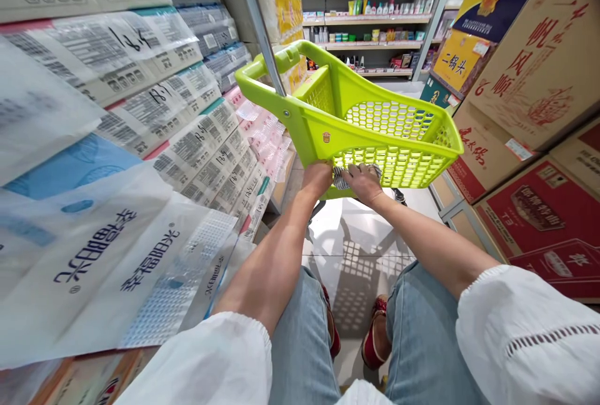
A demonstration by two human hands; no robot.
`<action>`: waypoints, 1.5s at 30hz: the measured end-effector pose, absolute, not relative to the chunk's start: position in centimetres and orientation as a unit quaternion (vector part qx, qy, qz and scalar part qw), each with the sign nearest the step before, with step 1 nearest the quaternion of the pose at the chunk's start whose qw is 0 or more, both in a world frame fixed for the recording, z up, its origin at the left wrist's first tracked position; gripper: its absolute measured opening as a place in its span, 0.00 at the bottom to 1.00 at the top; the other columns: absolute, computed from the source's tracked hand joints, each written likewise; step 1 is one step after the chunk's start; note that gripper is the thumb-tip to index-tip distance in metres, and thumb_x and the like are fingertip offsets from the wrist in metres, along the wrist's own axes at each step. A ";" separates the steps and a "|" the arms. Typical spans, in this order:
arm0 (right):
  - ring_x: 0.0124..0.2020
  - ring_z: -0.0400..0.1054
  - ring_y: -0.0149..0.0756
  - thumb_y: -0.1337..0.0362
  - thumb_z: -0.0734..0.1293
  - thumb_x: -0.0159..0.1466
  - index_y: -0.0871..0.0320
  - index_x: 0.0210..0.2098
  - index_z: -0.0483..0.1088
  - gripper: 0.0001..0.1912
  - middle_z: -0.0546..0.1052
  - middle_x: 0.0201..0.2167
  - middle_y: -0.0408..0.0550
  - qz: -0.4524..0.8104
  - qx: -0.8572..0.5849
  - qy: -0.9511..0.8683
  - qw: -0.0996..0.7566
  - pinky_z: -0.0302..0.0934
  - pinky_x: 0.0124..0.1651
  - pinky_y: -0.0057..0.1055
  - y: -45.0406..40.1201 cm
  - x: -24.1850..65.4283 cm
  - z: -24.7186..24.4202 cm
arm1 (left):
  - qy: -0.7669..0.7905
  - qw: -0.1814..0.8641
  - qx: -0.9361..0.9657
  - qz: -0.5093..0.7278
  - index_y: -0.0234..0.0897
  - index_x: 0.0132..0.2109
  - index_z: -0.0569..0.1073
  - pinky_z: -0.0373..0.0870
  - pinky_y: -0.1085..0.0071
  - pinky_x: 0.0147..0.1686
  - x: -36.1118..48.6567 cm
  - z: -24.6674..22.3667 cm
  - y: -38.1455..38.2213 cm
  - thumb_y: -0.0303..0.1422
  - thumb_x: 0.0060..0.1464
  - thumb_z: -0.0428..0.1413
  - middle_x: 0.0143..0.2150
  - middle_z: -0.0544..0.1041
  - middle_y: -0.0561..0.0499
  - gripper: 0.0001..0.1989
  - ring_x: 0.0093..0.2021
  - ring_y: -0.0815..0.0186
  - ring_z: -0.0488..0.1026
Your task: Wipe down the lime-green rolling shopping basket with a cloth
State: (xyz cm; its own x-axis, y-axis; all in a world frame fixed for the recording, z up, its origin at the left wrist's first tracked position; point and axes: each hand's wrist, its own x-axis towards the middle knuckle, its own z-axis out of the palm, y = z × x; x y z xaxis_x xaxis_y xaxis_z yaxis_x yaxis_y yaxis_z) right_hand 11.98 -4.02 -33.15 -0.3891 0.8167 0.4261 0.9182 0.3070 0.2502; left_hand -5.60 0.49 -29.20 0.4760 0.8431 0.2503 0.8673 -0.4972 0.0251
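Note:
A lime-green plastic shopping cart (309,124) stands side-on ahead of me, its basket pointing right. Against the lower side of the basket is a small striped cloth (341,177). My left hand (319,179) is closed at the cart's lower corner, beside the cloth's left end; what its fingers hold is hidden. My right hand (363,181) presses the cloth against the perforated side with its fingers bent over it. A grey metal pole (261,24) rises from the cart near its handle. The part of the basket's inside that shows holds no goods.
Stacked wrapped paper packs (187,142) line the left side, with loose plastic packaging (103,255) nearer me. Cardboard cartons (539,61) are piled on the right. Shelves of bottles (375,20) stand behind the cart. My legs and red shoes (375,339) are below on the tiled floor.

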 end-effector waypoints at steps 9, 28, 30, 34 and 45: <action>0.48 0.59 0.46 0.60 0.57 0.69 0.50 0.54 0.69 0.17 0.69 0.56 0.54 -0.288 -0.587 -0.718 0.240 0.53 0.46 0.40 -3.7 14.2 -27.4 | -0.450 0.004 -0.862 -0.234 0.33 0.51 0.74 0.70 0.65 0.46 -1.8 -29.0 0.2 0.28 0.61 0.45 0.46 0.79 0.41 0.17 0.43 0.58 0.76; 0.51 0.59 0.48 0.60 0.56 0.68 0.53 0.57 0.66 0.19 0.68 0.58 0.58 -0.248 -0.610 -0.706 0.260 0.52 0.48 0.43 -3.1 14.5 -28.0 | -0.514 -0.023 -0.848 -0.130 0.34 0.54 0.74 0.66 0.65 0.53 -0.2 -30.2 1.4 0.29 0.64 0.43 0.52 0.77 0.40 0.18 0.52 0.57 0.73; 0.50 0.59 0.48 0.61 0.55 0.69 0.54 0.57 0.66 0.20 0.69 0.58 0.59 -0.249 -0.600 -0.715 0.261 0.52 0.48 0.43 -2.6 14.7 -28.0 | -0.505 -0.030 -0.850 -0.143 0.33 0.51 0.75 0.66 0.64 0.52 -0.4 -30.3 1.6 0.29 0.64 0.44 0.51 0.77 0.38 0.17 0.51 0.56 0.73; 0.50 0.60 0.48 0.65 0.52 0.70 0.56 0.56 0.67 0.20 0.69 0.57 0.58 -0.240 -0.574 -0.754 0.209 0.51 0.47 0.43 -2.4 14.7 -30.5 | -0.518 -0.046 -0.839 -0.156 0.34 0.49 0.76 0.68 0.65 0.48 -0.7 -30.5 1.8 0.29 0.63 0.45 0.47 0.79 0.40 0.16 0.47 0.57 0.74; 0.48 0.62 0.45 0.67 0.50 0.71 0.57 0.54 0.68 0.20 0.73 0.52 0.56 -0.227 -0.533 -0.804 0.133 0.51 0.48 0.41 -3.0 15.6 -33.3 | -0.486 -0.023 -0.861 -0.152 0.32 0.51 0.76 0.66 0.67 0.50 -1.1 -30.3 1.7 0.30 0.65 0.42 0.48 0.78 0.40 0.19 0.49 0.58 0.73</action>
